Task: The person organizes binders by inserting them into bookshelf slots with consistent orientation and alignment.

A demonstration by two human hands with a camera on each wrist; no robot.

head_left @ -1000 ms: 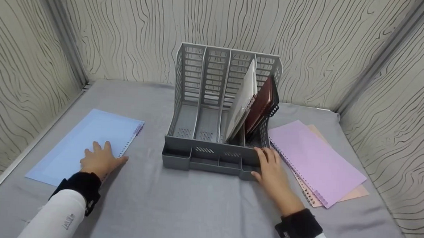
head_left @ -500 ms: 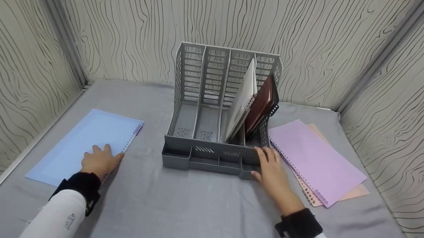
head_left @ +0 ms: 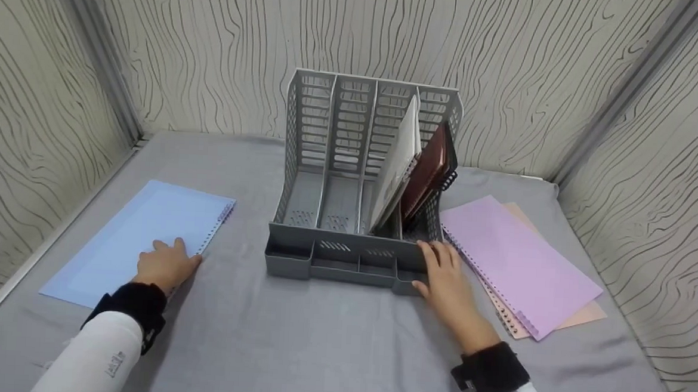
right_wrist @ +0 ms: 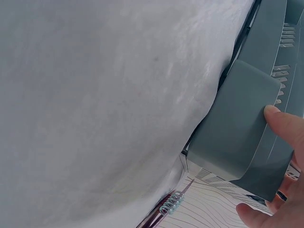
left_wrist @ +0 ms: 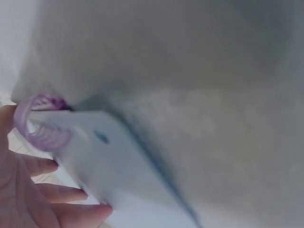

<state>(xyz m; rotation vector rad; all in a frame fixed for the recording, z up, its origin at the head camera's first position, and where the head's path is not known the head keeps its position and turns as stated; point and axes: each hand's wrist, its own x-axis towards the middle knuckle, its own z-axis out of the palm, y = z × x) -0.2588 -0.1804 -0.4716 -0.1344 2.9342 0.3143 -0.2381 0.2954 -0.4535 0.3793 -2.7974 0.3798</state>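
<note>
On the left in the head view lies a pale blue spiral notebook [head_left: 138,227] with a purple ring binding. My left hand [head_left: 165,266] rests on it, fingers over the cover and thumb at the ring-bound edge. The left wrist view has the fingertips on the cover near the purple rings [left_wrist: 42,126]. A grey file organizer [head_left: 336,213] stands in the middle. My right hand [head_left: 449,288] grips its front right corner, the thumb against the front compartment and the fingers over the panel. White [head_left: 397,168] and dark red [head_left: 426,173] notebooks lean in its right-hand slots.
A purple spiral notebook [head_left: 521,265] overlaps a peach one [head_left: 581,316] right of the organizer, near my right forearm. Grey cloth [head_left: 317,349] covers the table. Patterned panels [head_left: 213,51] rise behind and at both sides.
My left hand's fingers have drawn closer together, and the thumb has come in to the notebook's ring-bound edge. My right hand stays on the organizer's corner.
</note>
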